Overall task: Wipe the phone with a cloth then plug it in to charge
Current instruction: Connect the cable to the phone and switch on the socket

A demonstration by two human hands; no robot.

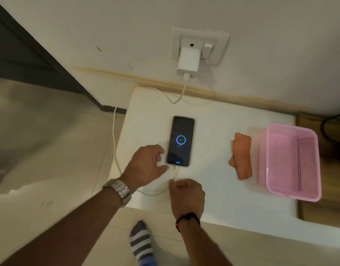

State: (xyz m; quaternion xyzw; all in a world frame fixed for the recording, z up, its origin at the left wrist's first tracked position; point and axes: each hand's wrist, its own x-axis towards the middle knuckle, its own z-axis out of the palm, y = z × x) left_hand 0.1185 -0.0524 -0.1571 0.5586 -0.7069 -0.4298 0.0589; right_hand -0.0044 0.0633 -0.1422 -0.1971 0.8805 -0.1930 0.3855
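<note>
On the white tabletop [213,131] the dark glass phone [180,141] lies face-up, charging ring lit. Left hand [146,166] rests loosely beside it, gripping nothing; right hand [186,194] pinches the white cable [176,172]. Let go gently, without tugging the plug.

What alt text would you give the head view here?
A phone lies face up on a white table, plugged into a cable from a wall charger, its screen showing a charging ring. The left hand rests beside it and the right hand pinches the cable near the plug; an orange cloth and pink basket sit to the right.
</note>
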